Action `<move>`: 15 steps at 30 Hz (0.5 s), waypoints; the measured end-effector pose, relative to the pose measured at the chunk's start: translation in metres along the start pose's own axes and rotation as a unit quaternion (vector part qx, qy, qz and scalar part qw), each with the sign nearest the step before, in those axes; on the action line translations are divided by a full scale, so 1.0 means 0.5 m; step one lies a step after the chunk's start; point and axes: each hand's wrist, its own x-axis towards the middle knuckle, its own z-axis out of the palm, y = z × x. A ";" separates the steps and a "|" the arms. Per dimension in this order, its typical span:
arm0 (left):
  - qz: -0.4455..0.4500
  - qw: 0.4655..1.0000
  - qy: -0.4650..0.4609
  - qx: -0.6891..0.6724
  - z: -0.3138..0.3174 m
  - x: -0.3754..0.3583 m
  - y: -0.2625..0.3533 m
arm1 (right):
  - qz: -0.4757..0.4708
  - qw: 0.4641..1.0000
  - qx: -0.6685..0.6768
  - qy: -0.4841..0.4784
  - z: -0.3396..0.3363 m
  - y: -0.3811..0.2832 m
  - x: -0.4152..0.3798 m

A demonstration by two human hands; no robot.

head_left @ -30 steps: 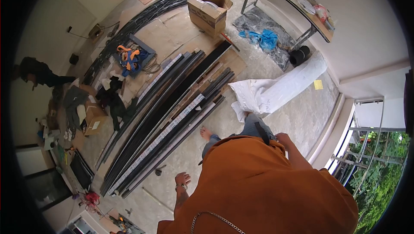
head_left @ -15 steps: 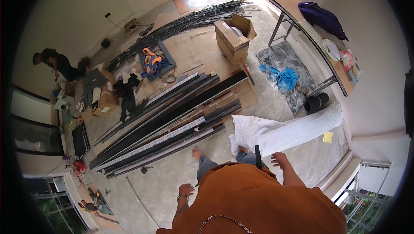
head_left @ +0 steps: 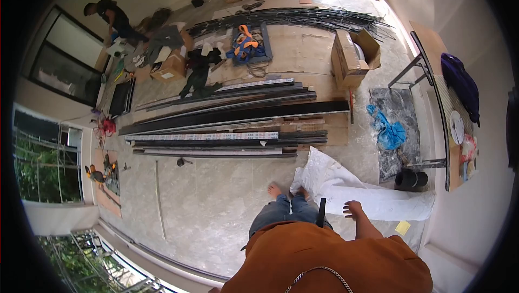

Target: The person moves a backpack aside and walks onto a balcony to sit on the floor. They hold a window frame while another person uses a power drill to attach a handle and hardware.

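Note:
My right hand (head_left: pixel 354 210) hangs at my right side with its fingers apart and nothing in them. Below it on the floor lies a crumpled white sheet (head_left: pixel 357 193), reaching from my feet to the right wall. Only a sliver of my left arm shows at the bottom edge, and the fingers of my left hand are out of sight. In front of my bare feet lie long dark metal profiles (head_left: pixel 238 114), some with printed white film. Behind them a blue and orange harness (head_left: pixel 246 45) rests in a grey tray.
An open cardboard box (head_left: pixel 346 63) stands beyond the profiles. At right is a long table (head_left: pixel 440 98) with a purple bag (head_left: pixel 459 85); a blue plastic bag (head_left: pixel 386 128) lies near it. Another person (head_left: pixel 116 20) bends at the far left. Thin black rods (head_left: pixel 292 20) lie farther back.
The view has turned left, so the profiles now lie more level and the room has shifted right. My left hand has dropped out of view. My right hand stays low and empty.

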 end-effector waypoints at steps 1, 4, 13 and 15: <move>-0.007 1.000 0.000 -0.016 0.013 -0.016 -0.042 | -0.008 1.000 -0.022 -0.014 0.016 -0.026 0.013; -0.014 0.999 -0.028 -0.044 0.099 -0.077 -0.130 | -0.063 0.989 -0.124 -0.048 0.073 -0.128 -0.003; 0.044 0.991 -0.103 -0.067 0.200 -0.093 -0.223 | -0.191 0.963 -0.180 -0.053 0.225 -0.337 -0.056; 0.036 0.990 -0.099 -0.093 0.169 -0.066 -0.253 | -0.203 0.958 -0.196 -0.058 0.263 -0.323 -0.076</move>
